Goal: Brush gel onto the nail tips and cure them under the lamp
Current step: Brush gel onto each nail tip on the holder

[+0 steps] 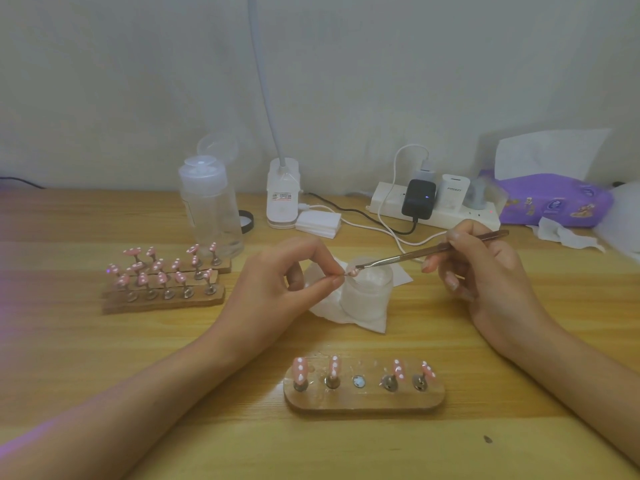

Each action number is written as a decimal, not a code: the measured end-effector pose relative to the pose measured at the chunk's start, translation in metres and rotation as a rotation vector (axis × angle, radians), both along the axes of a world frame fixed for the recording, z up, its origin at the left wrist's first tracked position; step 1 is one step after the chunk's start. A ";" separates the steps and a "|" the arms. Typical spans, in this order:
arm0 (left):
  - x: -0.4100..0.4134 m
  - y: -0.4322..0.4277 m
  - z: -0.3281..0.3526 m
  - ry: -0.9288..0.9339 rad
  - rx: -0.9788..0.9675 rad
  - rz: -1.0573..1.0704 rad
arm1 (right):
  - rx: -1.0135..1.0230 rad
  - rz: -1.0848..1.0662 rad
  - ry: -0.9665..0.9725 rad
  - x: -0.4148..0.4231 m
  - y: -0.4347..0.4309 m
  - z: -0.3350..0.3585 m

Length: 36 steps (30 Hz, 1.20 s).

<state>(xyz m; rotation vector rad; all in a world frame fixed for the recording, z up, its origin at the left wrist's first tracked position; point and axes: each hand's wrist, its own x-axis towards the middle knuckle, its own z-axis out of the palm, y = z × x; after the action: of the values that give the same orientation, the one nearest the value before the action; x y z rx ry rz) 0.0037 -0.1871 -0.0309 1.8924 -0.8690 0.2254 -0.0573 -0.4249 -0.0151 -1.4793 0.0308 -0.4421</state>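
Observation:
My left hand (284, 282) pinches a small pink nail tip (351, 271) on its stand, held above a frosted gel jar (367, 296). My right hand (485, 271) grips a thin brush (429, 252) like a pen, and its tip touches the nail tip. Close to me lies a wooden holder (363, 398) carrying pink dotted nail tips, with its middle seat bare. At the back stands the white gooseneck lamp (282, 195).
Three wooden holders (162, 299) packed with pink nail tips sit at the left. A clear pump bottle (209, 209) stands behind them. A power strip (436, 209) with chargers and cables, a purple tissue pack (554, 202) and a white tissue under the jar fill the back.

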 end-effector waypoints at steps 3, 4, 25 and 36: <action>0.000 0.000 0.000 0.005 -0.005 -0.002 | -0.028 0.060 -0.041 -0.001 0.001 0.001; 0.000 0.000 0.000 0.003 -0.004 -0.001 | -0.046 0.065 -0.039 -0.001 0.001 0.000; 0.000 0.000 0.000 0.018 -0.001 -0.001 | 0.005 0.009 -0.009 0.000 0.000 0.000; -0.001 0.000 0.003 0.019 0.005 -0.004 | -0.024 0.061 -0.032 -0.001 0.001 0.002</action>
<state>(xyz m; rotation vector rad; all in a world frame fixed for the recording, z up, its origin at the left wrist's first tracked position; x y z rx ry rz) 0.0022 -0.1875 -0.0282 1.8946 -0.8612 0.2022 -0.0582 -0.4236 -0.0136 -1.4920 -0.0444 -0.4180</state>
